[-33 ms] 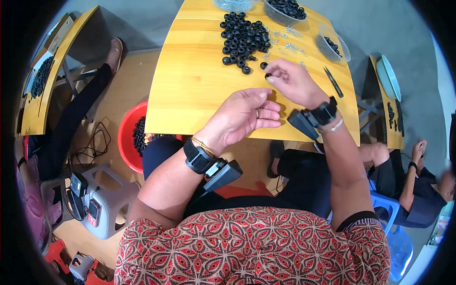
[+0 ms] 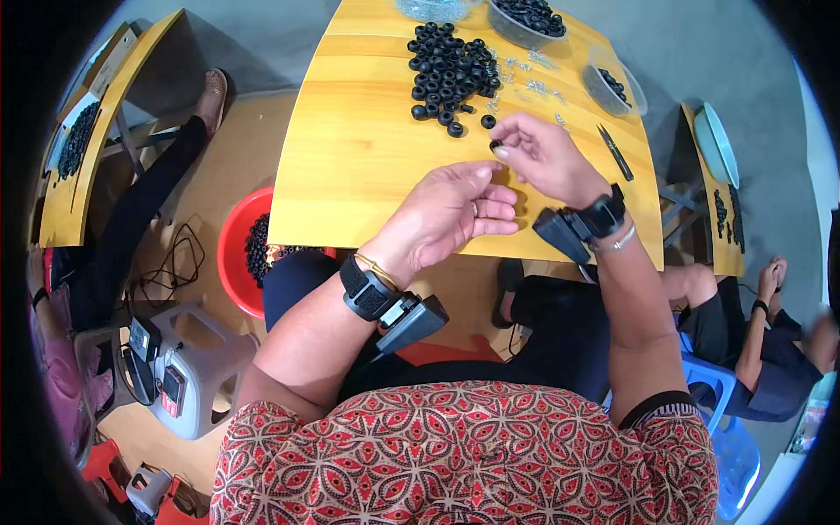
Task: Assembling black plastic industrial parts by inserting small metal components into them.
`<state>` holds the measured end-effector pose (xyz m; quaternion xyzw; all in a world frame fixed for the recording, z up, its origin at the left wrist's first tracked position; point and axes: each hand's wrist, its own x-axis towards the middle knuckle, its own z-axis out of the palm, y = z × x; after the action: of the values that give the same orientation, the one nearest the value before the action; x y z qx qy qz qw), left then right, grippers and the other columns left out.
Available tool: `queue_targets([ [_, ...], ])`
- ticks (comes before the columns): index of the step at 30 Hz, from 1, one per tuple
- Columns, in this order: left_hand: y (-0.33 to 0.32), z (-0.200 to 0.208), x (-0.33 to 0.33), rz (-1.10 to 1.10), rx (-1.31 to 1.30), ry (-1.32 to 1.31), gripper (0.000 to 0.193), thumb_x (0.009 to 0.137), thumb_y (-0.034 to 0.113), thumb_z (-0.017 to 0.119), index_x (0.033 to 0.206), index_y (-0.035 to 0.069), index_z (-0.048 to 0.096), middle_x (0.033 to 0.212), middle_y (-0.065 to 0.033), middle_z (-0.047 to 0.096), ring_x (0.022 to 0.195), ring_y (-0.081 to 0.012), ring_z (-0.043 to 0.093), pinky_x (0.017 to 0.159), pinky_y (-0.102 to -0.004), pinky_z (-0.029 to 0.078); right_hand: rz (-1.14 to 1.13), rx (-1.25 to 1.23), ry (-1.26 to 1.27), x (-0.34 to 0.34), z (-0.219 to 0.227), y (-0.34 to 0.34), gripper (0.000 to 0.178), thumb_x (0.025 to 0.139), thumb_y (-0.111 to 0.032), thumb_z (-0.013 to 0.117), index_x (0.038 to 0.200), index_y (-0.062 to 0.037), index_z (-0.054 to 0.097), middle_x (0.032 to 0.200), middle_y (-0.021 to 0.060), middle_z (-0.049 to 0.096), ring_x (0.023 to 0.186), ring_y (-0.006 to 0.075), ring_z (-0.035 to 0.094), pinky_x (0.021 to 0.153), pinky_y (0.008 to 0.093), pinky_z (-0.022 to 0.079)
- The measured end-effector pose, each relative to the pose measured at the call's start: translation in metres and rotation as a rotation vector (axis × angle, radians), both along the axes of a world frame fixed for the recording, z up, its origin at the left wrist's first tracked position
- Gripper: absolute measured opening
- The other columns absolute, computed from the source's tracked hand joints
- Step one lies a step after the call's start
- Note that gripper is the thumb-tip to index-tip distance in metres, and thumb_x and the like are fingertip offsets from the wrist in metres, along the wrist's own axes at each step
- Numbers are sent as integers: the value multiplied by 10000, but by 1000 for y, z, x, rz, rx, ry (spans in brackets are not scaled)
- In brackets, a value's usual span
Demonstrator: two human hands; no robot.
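My right hand [image 2: 547,157] is above the near right part of the table, thumb and index finger pinched on a small black ring-shaped part [image 2: 496,145]. Beside it, lower and to the left, my left hand [image 2: 446,210] is turned palm inward with its fingers loosely stretched, and I see nothing in it. A single loose black part [image 2: 487,122] lies just beyond the right fingertips. Farther off spreads a pile of black round parts [image 2: 446,74] with holes. Small clear pieces [image 2: 538,87] are scattered to the right of that pile.
Black-handled tweezers [image 2: 615,152] lie near the table's right edge. Plastic tubs [image 2: 604,98] and a bowl of black parts [image 2: 525,33] stand farther back. A red basin [image 2: 232,254] is on the floor at left. Other people sit at both sides, beside tables.
My right hand, still pinching the small black part, has shifted very slightly toward me and to the right. The left hand stays in place.
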<state>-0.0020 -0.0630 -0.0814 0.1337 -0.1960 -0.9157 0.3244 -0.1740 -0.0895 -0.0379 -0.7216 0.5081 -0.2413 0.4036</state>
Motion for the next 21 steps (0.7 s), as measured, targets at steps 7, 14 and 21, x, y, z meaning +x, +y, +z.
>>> queue_targets([
  [7,4,0,-6,113,-11,-15,241,887,169,398,1060,22,476,841,-60,549,733,-137,549,709,-317,508,30,-299,9,10,7,27,185,719,30,532,901,3,514,662,31,485,567,81,454,510,211,383],
  [14,8,7,-8,199,-2,16,229,872,105,426,1061,-3,497,791,-48,533,679,-97,527,650,-267,518,40,-516,60,21,16,35,212,706,34,534,914,-6,529,750,91,515,594,183,512,553,259,428],
  [21,2,7,-6,334,-167,-20,216,825,17,481,1036,-20,507,794,-54,548,676,-96,531,672,-262,515,-22,-485,8,21,13,38,231,720,24,542,948,-15,531,749,93,549,639,165,555,574,242,443],
])
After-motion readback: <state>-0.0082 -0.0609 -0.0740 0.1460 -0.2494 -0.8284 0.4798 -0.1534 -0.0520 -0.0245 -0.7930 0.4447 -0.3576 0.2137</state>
